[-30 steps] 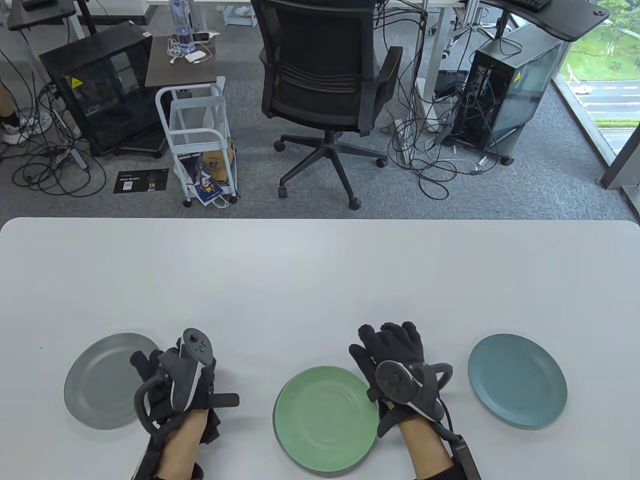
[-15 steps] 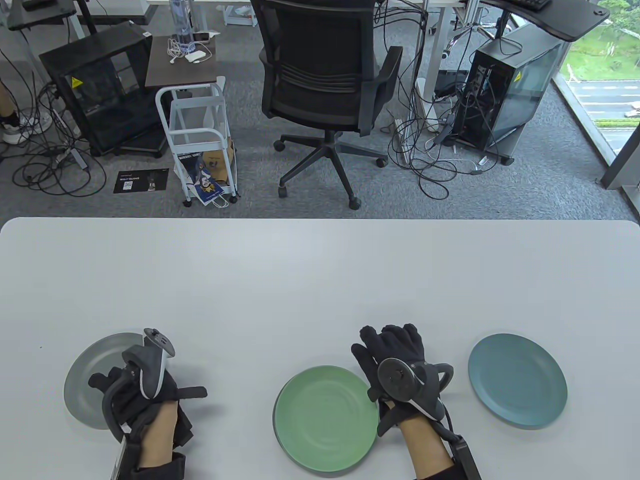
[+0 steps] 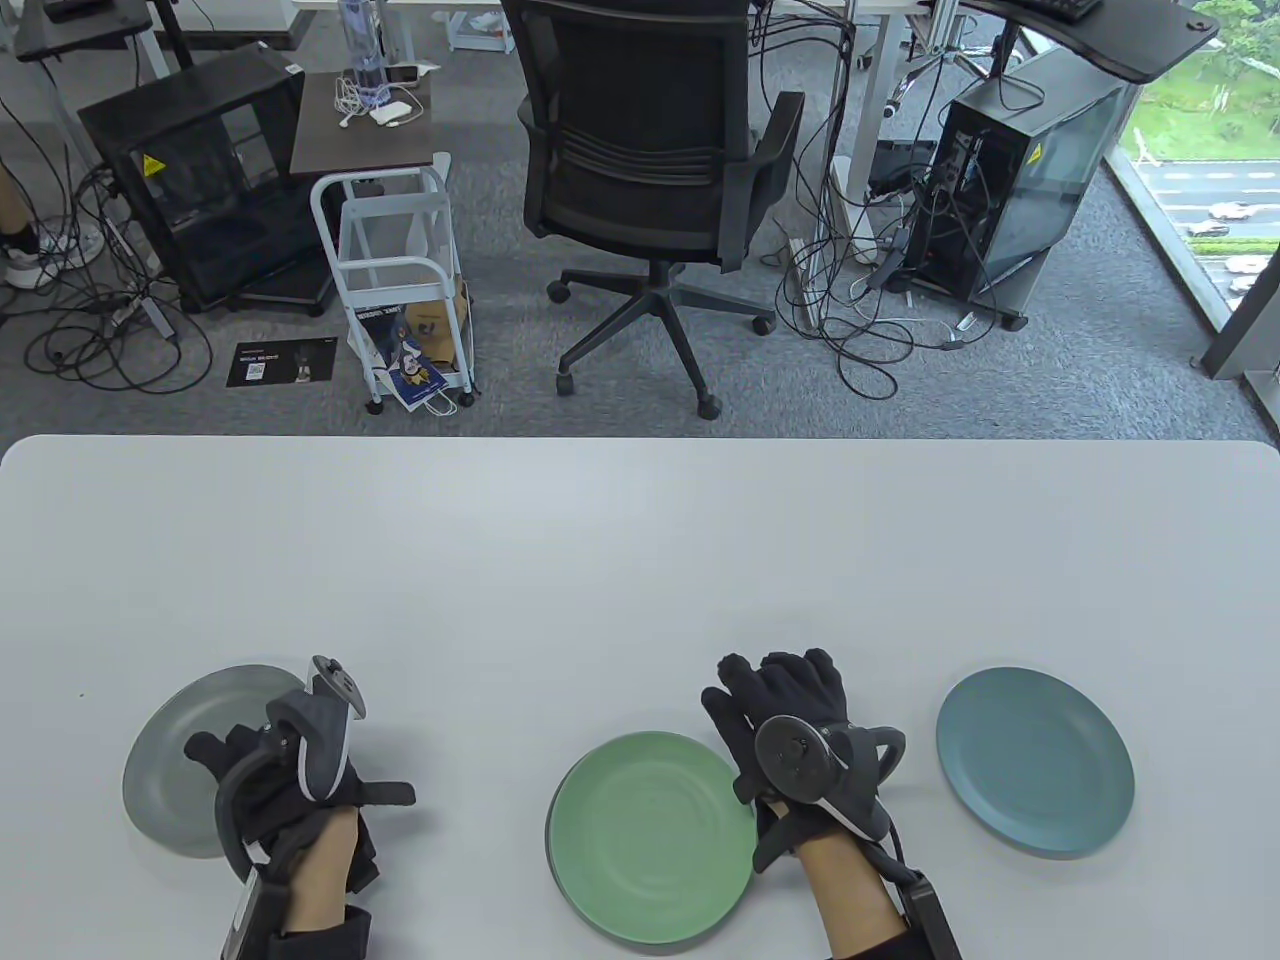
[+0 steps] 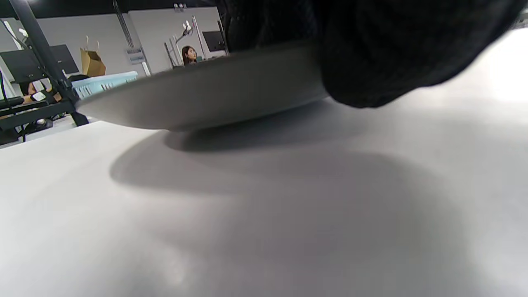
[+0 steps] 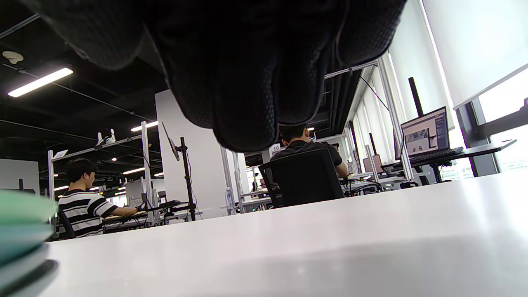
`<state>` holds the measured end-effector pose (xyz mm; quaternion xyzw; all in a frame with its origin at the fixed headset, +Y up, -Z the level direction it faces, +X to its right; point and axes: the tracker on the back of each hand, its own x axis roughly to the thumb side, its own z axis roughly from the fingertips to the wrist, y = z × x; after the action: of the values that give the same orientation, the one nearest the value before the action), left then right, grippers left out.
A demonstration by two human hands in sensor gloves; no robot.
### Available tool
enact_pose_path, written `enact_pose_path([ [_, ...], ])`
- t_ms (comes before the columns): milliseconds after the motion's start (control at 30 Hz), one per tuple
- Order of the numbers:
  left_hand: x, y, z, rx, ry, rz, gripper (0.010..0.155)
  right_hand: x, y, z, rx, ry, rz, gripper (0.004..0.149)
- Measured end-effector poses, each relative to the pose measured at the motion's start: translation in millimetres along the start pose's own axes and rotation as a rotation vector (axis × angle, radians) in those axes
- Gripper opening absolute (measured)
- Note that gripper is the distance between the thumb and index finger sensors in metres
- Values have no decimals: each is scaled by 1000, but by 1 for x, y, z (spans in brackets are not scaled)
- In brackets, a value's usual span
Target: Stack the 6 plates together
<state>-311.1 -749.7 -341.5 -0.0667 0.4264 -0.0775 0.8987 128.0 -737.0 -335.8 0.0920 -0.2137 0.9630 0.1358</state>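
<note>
A grey plate point(image 3: 165, 770) lies at the table's front left. My left hand point(image 3: 230, 760) grips its right rim. In the left wrist view the grey plate point(image 4: 198, 99) is tilted, with its near side raised off the table over a shadow, and my gloved fingers point(image 4: 392, 49) are on its rim. A green plate point(image 3: 650, 835) sits at the front middle; the right wrist view shows it as the top of a small stack point(image 5: 20, 231). A blue plate point(image 3: 1035, 760) lies alone at the front right. My right hand point(image 3: 780, 690) rests flat on the table beside the green plate's right rim, holding nothing.
The white table point(image 3: 640, 560) stretches far behind the plates. A black office chair point(image 3: 650, 170) and a white cart point(image 3: 400, 280) stand on the floor beyond the table's far edge.
My left hand has moved left from the table beside the grey plate onto its right rim and taken hold of it; the plate has shifted slightly left. The right hand has not moved.
</note>
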Motion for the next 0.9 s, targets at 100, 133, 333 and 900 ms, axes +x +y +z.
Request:
enact_pose_path([
  [100,1,0,1,41,-9,20,39,0,1,0,1,-1,-1,56],
  [133,0,0,1,60,-14,25,38,0,1,0,1,-3,1,56],
  [333,2,9,10,144,-49,83,34,0,1,0,2,-5,8,56],
  [900,31,21,57,360,-293,143,34,5,2,0,2,-24,42,56],
])
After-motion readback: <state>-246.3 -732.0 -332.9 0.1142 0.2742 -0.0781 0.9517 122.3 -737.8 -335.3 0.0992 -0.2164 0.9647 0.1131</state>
